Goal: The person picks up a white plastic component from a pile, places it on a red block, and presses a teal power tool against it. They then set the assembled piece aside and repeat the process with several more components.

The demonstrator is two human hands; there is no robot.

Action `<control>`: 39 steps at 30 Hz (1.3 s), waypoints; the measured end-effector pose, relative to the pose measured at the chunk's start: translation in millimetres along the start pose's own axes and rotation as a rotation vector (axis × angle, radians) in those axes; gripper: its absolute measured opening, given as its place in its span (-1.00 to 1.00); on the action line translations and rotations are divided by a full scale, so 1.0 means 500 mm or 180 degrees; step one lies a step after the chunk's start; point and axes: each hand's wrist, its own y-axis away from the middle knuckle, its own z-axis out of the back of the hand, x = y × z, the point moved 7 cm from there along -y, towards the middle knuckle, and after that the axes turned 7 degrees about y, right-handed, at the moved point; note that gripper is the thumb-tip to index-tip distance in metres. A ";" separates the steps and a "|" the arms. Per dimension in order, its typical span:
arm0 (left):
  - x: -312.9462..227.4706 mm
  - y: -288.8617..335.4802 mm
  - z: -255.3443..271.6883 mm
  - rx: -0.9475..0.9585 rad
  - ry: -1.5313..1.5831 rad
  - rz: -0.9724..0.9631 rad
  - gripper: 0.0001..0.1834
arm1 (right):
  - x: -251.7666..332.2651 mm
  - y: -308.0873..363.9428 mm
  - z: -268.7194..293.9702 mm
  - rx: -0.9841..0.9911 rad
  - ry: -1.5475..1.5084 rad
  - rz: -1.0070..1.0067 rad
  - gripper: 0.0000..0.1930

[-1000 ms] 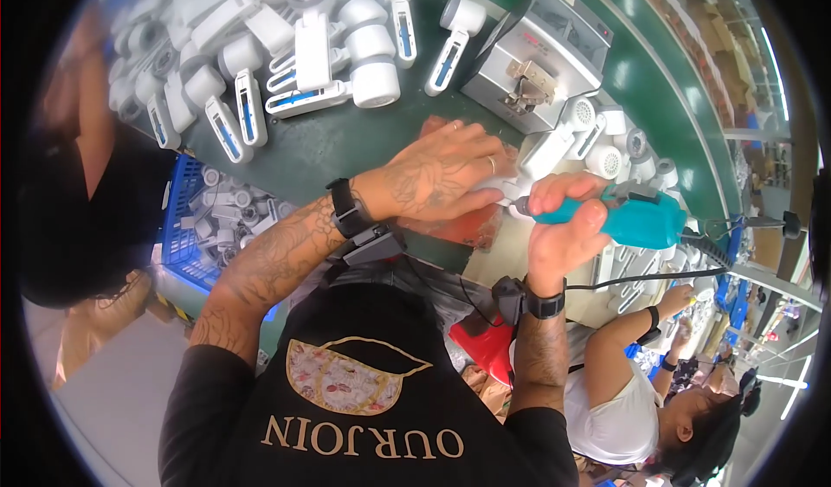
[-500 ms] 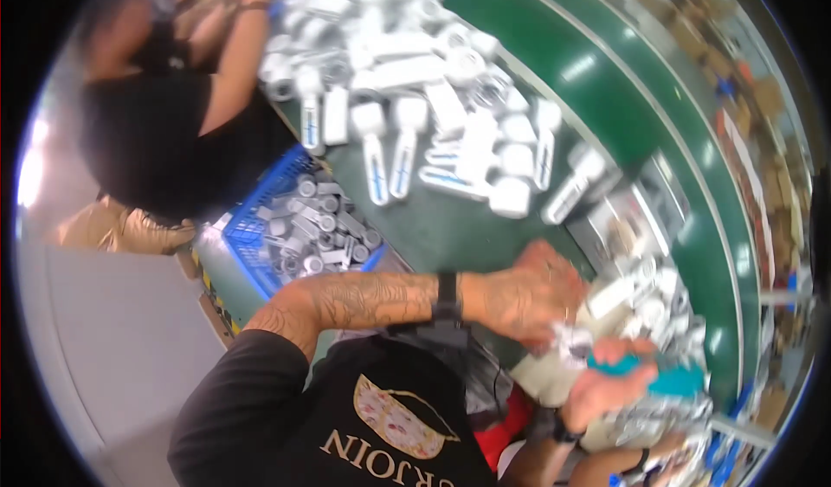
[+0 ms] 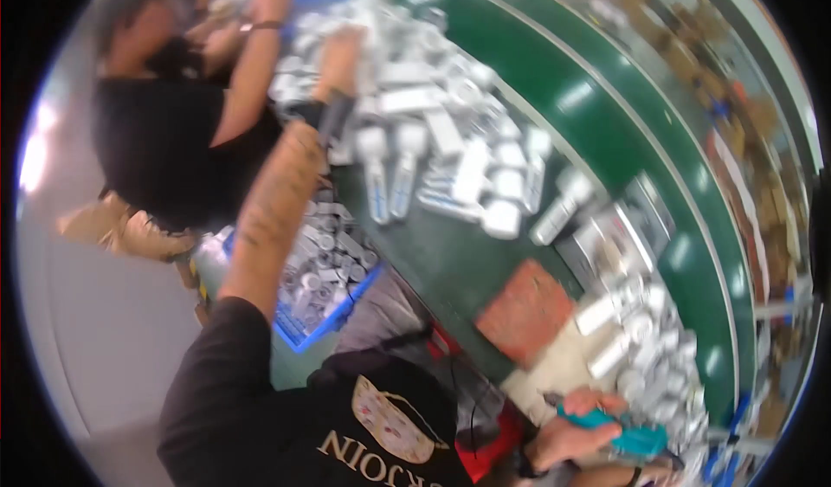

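Note:
My left hand [image 3: 342, 63] reaches far forward into a heap of white plastic parts [image 3: 411, 73]; its fingers are blurred, so I cannot tell what they grip. Close to my body, my right hand [image 3: 567, 439] is closed around a teal power screwdriver [image 3: 639, 439], whose dark tip points left over a beige mat [image 3: 563, 367]. A reddish square pad [image 3: 526, 312] lies uncovered on the green table, left of a second pile of white parts [image 3: 645, 348].
A blue basket [image 3: 333, 321] of grey and white parts stands under my left forearm. At far left a person in black [image 3: 177, 145] works at the same heap. A grey-white box [image 3: 610, 245] sits by the green conveyor [image 3: 606, 123]. Another wristbanded forearm [image 3: 610, 477] shows at lower right.
My left hand has swung from the reddish pad forward and left to the far heap, uncovering the pad. My right hand has drawn back slightly toward me with the screwdriver.

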 end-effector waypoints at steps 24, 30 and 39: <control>-1.292 0.298 0.075 0.3115 0.3348 -0.1601 -0.80 | 0.052 0.077 0.077 0.0564 0.0659 0.0059 -0.32; -1.318 0.316 0.071 0.3200 0.3443 -0.1569 -0.58 | 0.043 0.061 0.079 0.0488 0.0570 -0.0048 -0.32; -1.198 0.252 0.206 0.3231 0.4106 -0.1196 -0.62 | -0.018 0.037 0.081 0.0344 0.0685 -0.0014 -0.36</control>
